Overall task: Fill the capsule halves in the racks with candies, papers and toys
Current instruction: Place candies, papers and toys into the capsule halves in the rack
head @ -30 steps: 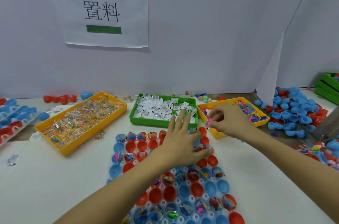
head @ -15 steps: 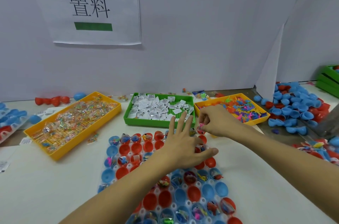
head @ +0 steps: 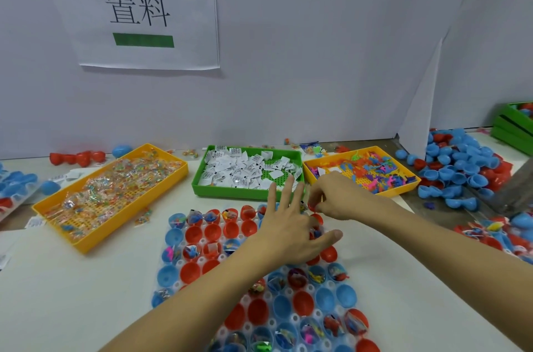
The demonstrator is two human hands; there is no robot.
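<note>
Capsule halves (head: pixel 248 311), red and blue, sit open side up in a clear rack (head: pixel 271 323) that lies on the worktop (head: pixel 86 294) and fills the lower centre of the frame. Progress is judged as partial: many halves in the lower rows and along the top row already hold small coloured items, while a good number in the middle and left rows appear bare and remain to be filled.

Three supply trays stand in a row above the rack. The yellow tray (head: pixel 57 214) at centre left holds wrapped candies. The green tray (head: pixel 230 193) at centre holds folded white papers. The smaller yellow tray (head: pixel 403 188) at centre right holds small coloured toys. A loose pile of spare halves (head: pixel 455 170) lies at the right edge.

The left hand (head: pixel 291 233) rests on the upper right part of the rack, fingers straight and spread, holding nothing visible. The right hand (head: pixel 337 196) hovers just above the rack's upper right corner, fingertips pinched together on a small item (head: pixel 313 205) too small to identify; it is judged to be going into a half there.
</note>
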